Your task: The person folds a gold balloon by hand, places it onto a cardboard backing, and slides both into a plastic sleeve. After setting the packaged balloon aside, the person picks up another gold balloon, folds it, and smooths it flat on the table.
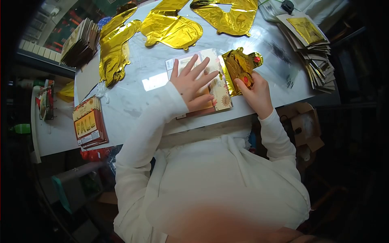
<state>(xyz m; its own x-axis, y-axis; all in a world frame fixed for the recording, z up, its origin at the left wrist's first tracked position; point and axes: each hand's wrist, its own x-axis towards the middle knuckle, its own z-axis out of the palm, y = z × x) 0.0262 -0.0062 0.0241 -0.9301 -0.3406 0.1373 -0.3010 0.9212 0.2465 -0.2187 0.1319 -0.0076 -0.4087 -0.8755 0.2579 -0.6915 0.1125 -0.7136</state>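
Observation:
A flat printed card packet (222, 94) lies on the marble-patterned table (146, 115) near its front edge. My left hand (193, 84) rests over it with the fingers spread, hiding much of its print. At the packet's right side, my right hand (256, 92) grips folded gold foil (238, 67) between thumb and fingers. Two small red spots show on this foil. The foil's left part meets the packet's right edge; whether it goes inside cannot be made out.
Gold foil balloons (172, 26) lie flat along the back. Card stacks stand at the back left (81, 42) and right (316, 52). "FALL" packets (90, 123) sit at the front left. An open cardboard box (306, 127) is below the table's right side.

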